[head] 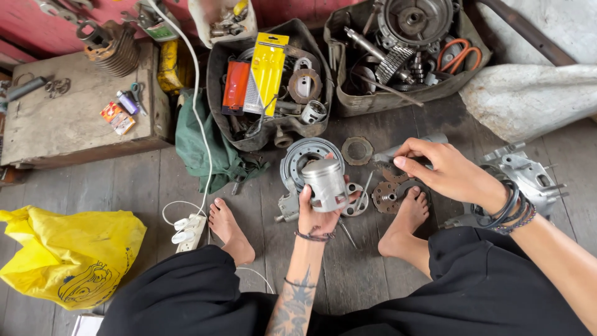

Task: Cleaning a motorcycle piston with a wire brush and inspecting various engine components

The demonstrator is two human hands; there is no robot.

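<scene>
Above the middle of the plank floor (112, 186), between the bare feet, the left hand (317, 214) grips a silver piston (325, 183) upright while the right hand (444, 171), fingers pinched narrow on something too small to tell, should work best with that piston held steady.

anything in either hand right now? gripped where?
Left hand holds a silver piston upright, fingers wrapped around its lower skirt. Right hand has its fingertips pinched together above the floor parts; whether they hold anything cannot be told.

The person wears loose black trousers; the left hand (318, 214) has thin wrist cords and a tattooed forearm, the right hand (444, 171) stacked dark bracelets; feet bare
</scene>
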